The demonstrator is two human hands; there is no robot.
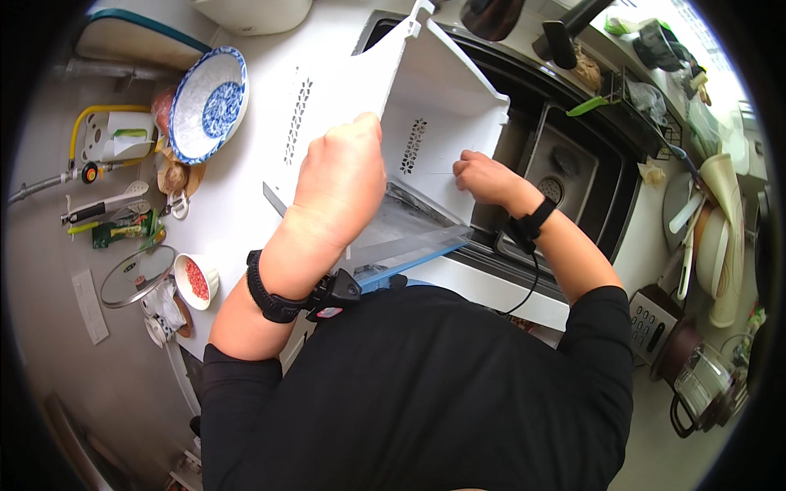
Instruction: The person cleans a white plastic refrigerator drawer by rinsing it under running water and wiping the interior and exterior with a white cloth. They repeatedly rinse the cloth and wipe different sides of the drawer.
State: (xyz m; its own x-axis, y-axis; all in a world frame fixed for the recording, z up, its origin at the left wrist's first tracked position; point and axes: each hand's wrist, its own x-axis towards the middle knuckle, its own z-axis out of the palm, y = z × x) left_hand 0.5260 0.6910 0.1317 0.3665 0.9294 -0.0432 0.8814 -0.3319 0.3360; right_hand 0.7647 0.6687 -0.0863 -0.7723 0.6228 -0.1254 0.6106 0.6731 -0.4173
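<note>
A white plastic drawer point(433, 83), apparently from a freezer, stands tilted on the counter's edge beside the sink. Its side walls carry leaf-shaped cut-outs, and a clear front panel point(405, 245) with a blue edge faces me. My left hand point(341, 169) is clenched on the rim of the drawer's left wall; the fingertips are hidden behind the fist. Inside the drawer, my right hand point(485, 178) has curled fingers close to the white inner wall. A thin dark line shows beside those fingertips, and whether they pinch it is unclear.
Right of the drawer lies a dark double sink point(568, 166) with a black faucet point(562, 43). A blue-and-white bowl point(212, 107), a small bowl of red pieces point(196, 282) and a glass lid point(138, 276) stand left. Pans point(712, 251) and a glass jug point(703, 374) are at right.
</note>
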